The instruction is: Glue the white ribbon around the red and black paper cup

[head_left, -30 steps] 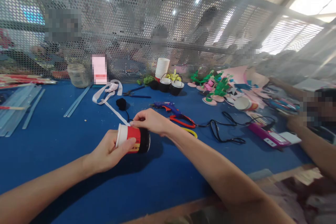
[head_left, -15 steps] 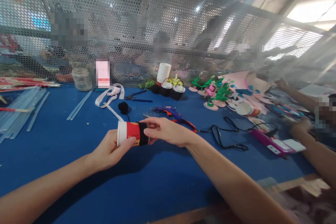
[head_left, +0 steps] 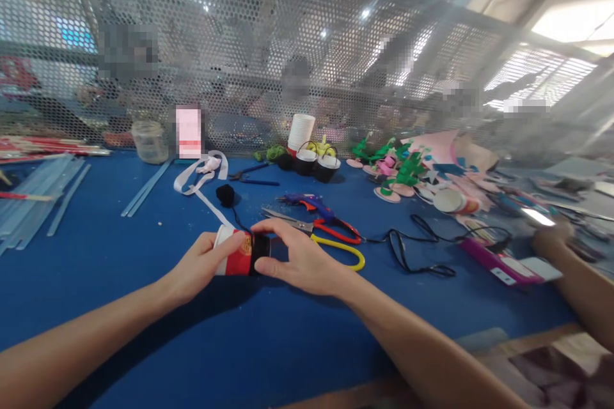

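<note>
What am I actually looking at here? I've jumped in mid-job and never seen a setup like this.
No machine here: these are a person's bare hands, seen by one head-worn camera looking forward and down. The left hand holds a red-and-white paper cup sideways. The right hand is at its black-covered end, thumb and fingers on either side. A dark strand leads toward the cup from a black yarn ball. On the blue table also lie white ribbon, scissors, a glue gun and a clear jar. At far right is another person's hand.
</note>
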A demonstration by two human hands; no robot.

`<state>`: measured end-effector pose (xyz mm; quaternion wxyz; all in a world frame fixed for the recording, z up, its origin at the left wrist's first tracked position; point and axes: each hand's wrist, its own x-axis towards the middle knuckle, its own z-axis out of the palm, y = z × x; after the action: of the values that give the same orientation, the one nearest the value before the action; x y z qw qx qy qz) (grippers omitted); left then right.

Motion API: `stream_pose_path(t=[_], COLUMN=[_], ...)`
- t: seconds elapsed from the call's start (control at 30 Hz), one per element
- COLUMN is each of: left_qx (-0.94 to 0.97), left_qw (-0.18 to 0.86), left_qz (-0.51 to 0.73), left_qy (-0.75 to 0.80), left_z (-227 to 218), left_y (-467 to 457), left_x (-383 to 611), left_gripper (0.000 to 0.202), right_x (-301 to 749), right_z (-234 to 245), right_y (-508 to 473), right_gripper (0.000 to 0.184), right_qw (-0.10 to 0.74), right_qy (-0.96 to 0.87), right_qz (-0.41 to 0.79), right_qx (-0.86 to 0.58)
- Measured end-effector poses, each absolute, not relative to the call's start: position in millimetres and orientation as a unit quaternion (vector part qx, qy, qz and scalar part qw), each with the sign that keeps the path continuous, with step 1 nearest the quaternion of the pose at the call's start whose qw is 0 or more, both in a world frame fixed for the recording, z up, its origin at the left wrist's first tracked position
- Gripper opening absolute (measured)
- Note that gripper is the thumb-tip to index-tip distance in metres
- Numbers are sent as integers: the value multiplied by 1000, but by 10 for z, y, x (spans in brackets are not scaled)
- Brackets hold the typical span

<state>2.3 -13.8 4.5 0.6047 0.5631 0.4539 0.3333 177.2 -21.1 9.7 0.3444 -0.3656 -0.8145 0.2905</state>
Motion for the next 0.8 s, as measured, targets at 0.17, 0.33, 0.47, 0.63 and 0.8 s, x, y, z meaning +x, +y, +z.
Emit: stream_pose_path(t=[0.17,0.33,0.47,0.63,0.8], left_qx=[681,730,715,684,648], left_qw=[519,484,499,513,490], left_qz=[283,246,246,249,287], left_qy=[432,415,423,456,507], left_z=[24,31,54,33,13], left_y=[-161,-157,-161,-138,-119], left_x=[21,24,50,66,53], left_gripper=[38,34,36,36,39], right_x=[1739,1720,1695,1713,2120], right_z=[51,33,28,51,132], right_y=[-211,-227,-256,-216,126], right_gripper=[32,45,45,36,36], right_qw=[361,382,368,359,399], right_qy=[-814,-813,-813,-819,-693], right_qz=[299,305,317,300,148], right_qx=[-344,-316,-322,-331,-583])
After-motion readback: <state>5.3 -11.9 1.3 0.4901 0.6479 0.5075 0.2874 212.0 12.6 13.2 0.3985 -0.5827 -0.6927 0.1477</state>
